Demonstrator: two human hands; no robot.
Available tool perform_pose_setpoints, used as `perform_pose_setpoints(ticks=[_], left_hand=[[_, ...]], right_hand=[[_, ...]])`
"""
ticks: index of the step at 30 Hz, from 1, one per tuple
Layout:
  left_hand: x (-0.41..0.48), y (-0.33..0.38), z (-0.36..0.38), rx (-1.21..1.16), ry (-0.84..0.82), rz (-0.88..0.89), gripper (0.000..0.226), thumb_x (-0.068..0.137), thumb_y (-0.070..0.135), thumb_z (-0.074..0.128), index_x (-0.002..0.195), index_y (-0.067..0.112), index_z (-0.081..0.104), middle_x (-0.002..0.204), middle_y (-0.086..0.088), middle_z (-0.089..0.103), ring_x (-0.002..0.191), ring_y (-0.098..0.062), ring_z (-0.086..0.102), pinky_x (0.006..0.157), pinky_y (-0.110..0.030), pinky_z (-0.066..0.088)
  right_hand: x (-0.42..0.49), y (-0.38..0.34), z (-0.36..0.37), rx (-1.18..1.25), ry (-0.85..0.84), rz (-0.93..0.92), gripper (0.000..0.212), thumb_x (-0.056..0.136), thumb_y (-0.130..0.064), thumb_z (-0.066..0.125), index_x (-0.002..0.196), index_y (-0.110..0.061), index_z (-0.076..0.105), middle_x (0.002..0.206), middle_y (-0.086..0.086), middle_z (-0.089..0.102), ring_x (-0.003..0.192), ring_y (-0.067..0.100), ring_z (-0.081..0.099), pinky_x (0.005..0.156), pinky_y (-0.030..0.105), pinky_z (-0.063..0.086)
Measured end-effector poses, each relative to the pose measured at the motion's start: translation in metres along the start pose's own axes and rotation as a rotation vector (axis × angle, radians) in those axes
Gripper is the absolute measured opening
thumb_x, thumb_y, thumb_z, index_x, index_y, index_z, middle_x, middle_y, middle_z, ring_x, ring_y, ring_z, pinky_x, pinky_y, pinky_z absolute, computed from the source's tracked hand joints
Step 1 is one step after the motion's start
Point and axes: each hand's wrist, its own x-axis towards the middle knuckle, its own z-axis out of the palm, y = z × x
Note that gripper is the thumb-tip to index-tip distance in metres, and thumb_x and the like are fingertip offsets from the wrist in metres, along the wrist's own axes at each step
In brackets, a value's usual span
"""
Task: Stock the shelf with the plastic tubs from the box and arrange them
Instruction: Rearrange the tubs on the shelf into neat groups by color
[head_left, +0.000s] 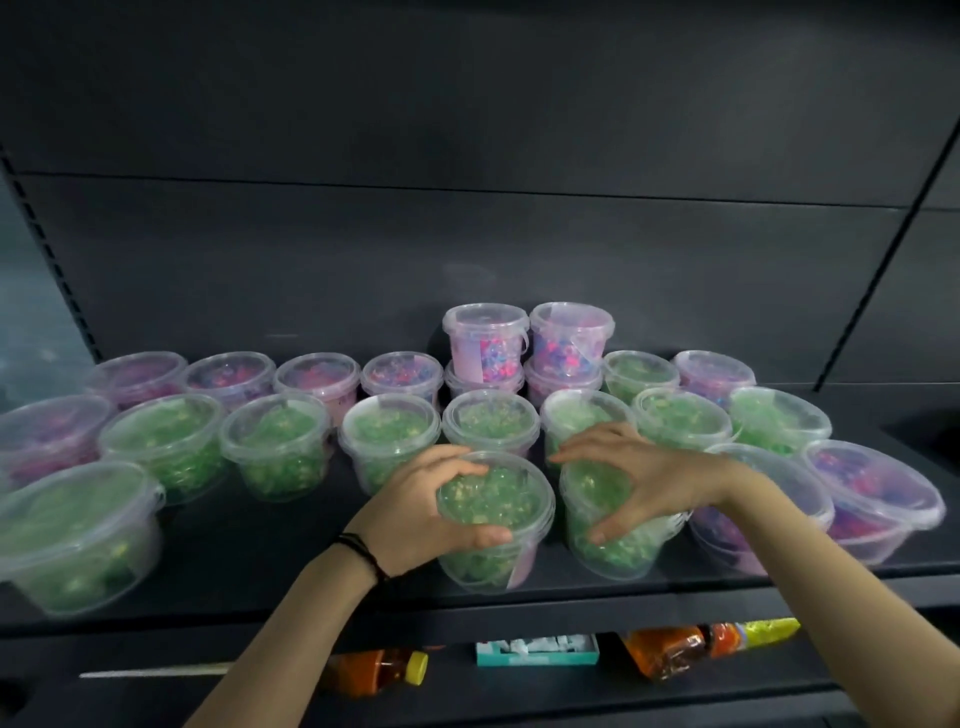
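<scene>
Item: clear lidded tubs, green fill and pink-purple fill, stocked in rough rows on the dark shelf (291, 587); two pink tubs (485, 338) stacked on the back row. The box is not in view.

In hand: left hand (431, 512) wraps a green tub (493, 525) at the front edge, fingers curled over the far rim, thumb pressed to the near wall. Right hand (639, 478) rests on the neighbouring green tub (608, 525), fingers spread across the lid, thumb on the wall (a loose hold, not clamped). The two tubs stand just beside each other.

Handling, as judged: thin plastic, likely to flex if squeezed; full fill suggests moderate weight; walls smooth, probably slippery. Best taken around the rim, where the lid stiffens it, or slid along the shelf. Lids look snapped on (seal cannot be confirmed).

Below: bottles (670, 649) on the lower shelf.
</scene>
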Motion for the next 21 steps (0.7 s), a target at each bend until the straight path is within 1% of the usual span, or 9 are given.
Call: perform_pose_setpoints(ticks=[3,6,10,11,13,15,17,19,21], left_hand=[[-0.016,-0.005,-0.008,0.039,0.008,-0.03,0.092,0.043,0.088,0.059,0.124,0.045,0.051,0.135,0.031,0.031,0.123,0.012,0.03,0.102,-0.019,0.027],[-0.039,-0.015,-0.023,0.066,0.041,-0.056,0.094,0.044,0.087,0.057,0.126,0.042,0.051,0.132,0.032,0.031,0.121,0.011,0.033,0.102,-0.02,0.03],[-0.068,-0.034,-0.049,0.13,0.089,-0.101,0.104,0.04,0.098,0.043,0.128,0.043,0.049,0.132,0.035,0.026,0.121,0.012,0.029,0.102,-0.023,0.032],[-0.074,-0.038,-0.055,0.149,0.11,-0.114,0.106,0.04,0.099,0.04,0.128,0.042,0.049,0.132,0.035,0.024,0.122,0.011,0.026,0.104,-0.025,0.031],[-0.085,-0.047,-0.065,0.175,0.171,-0.126,0.111,0.039,0.101,0.034,0.128,0.038,0.052,0.132,0.031,0.025,0.122,0.009,0.024,0.106,-0.027,0.028],[-0.093,-0.055,-0.073,0.208,0.245,-0.124,0.115,0.04,0.102,0.029,0.127,0.031,0.055,0.128,0.026,0.033,0.119,0.007,0.027,0.103,-0.024,0.029],[-0.1,-0.064,-0.078,0.247,0.306,-0.131,0.117,0.043,0.102,0.024,0.126,0.026,0.057,0.122,0.02,0.039,0.115,0.003,0.03,0.098,-0.022,0.028],[-0.105,-0.07,-0.081,0.283,0.349,-0.148,0.116,0.047,0.101,0.021,0.126,0.024,0.057,0.124,0.014,0.044,0.117,-0.003,0.034,0.098,-0.024,0.029],[-0.108,-0.075,-0.083,0.319,0.376,-0.151,0.109,0.053,0.098,0.02,0.123,0.025,0.06,0.126,0.009,0.05,0.121,-0.01,0.039,0.101,-0.031,0.032]], right_hand=[[0.001,-0.014,0.014,0.055,0.083,-0.002,0.088,0.061,-0.067,0.07,0.139,-0.054,0.031,0.146,-0.026,0.018,0.138,-0.004,-0.002,0.119,0.037,0.011],[0.0,-0.034,0.024,0.112,0.153,-0.024,0.082,0.066,-0.061,0.074,0.138,-0.05,0.038,0.143,-0.029,0.015,0.138,-0.005,0.0,0.118,0.032,0.012],[0.009,-0.068,0.037,0.142,0.258,-0.112,0.068,0.062,-0.069,0.066,0.126,-0.053,0.049,0.139,-0.031,0.03,0.136,-0.005,0.017,0.114,0.023,0.018],[0.012,-0.075,0.04,0.113,0.316,-0.124,0.063,0.063,-0.071,0.063,0.122,-0.052,0.051,0.138,-0.03,0.033,0.135,-0.005,0.021,0.115,0.025,0.02],[0.015,-0.087,0.043,-0.062,0.441,-0.09,0.062,0.065,-0.078,0.051,0.121,-0.052,0.052,0.14,-0.021,0.038,0.136,0.003,0.026,0.115,0.034,0.023],[0.011,-0.096,0.044,-0.219,0.428,0.045,0.065,0.07,-0.079,0.047,0.129,-0.053,0.045,0.146,-0.015,0.033,0.139,0.015,0.025,0.115,0.039,0.021],[0.007,-0.101,0.046,-0.198,0.34,0.135,0.064,0.078,-0.068,0.055,0.138,-0.052,0.036,0.152,-0.012,0.027,0.141,0.021,0.023,0.113,0.04,0.023],[0.007,-0.105,0.048,-0.15,0.325,0.121,0.065,0.081,-0.059,0.061,0.14,-0.05,0.035,0.153,-0.01,0.027,0.141,0.021,0.022,0.113,0.04,0.025],[0.01,-0.109,0.05,-0.085,0.341,0.073,0.066,0.079,-0.056,0.066,0.139,-0.049,0.038,0.151,-0.01,0.03,0.141,0.019,0.022,0.114,0.038,0.024]])
